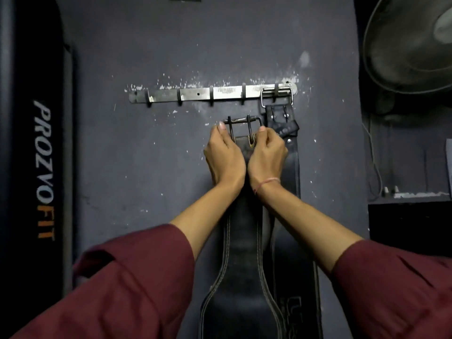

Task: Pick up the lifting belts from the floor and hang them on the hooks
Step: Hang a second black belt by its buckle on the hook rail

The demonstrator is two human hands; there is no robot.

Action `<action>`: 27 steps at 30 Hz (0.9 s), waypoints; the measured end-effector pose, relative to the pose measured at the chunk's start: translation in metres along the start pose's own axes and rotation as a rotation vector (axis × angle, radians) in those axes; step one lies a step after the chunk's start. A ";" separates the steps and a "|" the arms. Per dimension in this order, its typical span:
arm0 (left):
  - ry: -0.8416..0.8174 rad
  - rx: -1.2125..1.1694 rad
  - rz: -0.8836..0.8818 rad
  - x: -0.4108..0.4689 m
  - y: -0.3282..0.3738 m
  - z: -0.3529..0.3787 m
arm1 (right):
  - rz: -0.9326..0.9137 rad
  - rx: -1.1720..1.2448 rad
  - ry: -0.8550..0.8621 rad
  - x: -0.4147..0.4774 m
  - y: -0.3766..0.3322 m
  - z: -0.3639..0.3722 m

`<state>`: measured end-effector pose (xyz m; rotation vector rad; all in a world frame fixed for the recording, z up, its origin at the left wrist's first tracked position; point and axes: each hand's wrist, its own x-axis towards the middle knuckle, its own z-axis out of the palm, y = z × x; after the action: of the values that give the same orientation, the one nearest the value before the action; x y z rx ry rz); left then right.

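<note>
Scuffed grey wall [151, 155], free hooks [179, 100] leftward — left hand [223, 156], right hand [266, 155], each grip closed on belt buckle [241, 122] below rack [195, 93].

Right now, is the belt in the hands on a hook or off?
Off. Both hands hold its buckle below the hook rail; only the other belt hangs there.
</note>
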<state>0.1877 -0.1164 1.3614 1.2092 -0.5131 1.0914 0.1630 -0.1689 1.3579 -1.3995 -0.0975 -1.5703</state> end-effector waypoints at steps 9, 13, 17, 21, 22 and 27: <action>-0.005 0.201 0.043 0.112 0.008 0.081 | 0.080 -0.022 0.073 0.126 -0.002 0.054; -0.043 0.267 -0.001 0.130 0.006 0.093 | 0.118 -0.046 0.062 0.141 -0.003 0.061; -0.053 0.288 -0.067 0.137 -0.006 0.100 | 0.130 -0.055 0.045 0.147 0.003 0.060; -0.032 0.279 -0.016 0.124 -0.021 0.099 | 0.055 -0.155 0.014 0.137 0.013 0.059; -0.028 0.283 0.003 0.120 -0.021 0.097 | 0.030 -0.182 0.000 0.135 0.014 0.059; -0.101 0.239 0.036 0.098 -0.020 0.082 | -0.034 -0.275 -0.019 0.117 0.004 0.052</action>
<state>0.2658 -0.1531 1.4584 1.4744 -0.4928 1.1508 0.2211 -0.2079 1.4652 -1.6317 0.0867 -1.6454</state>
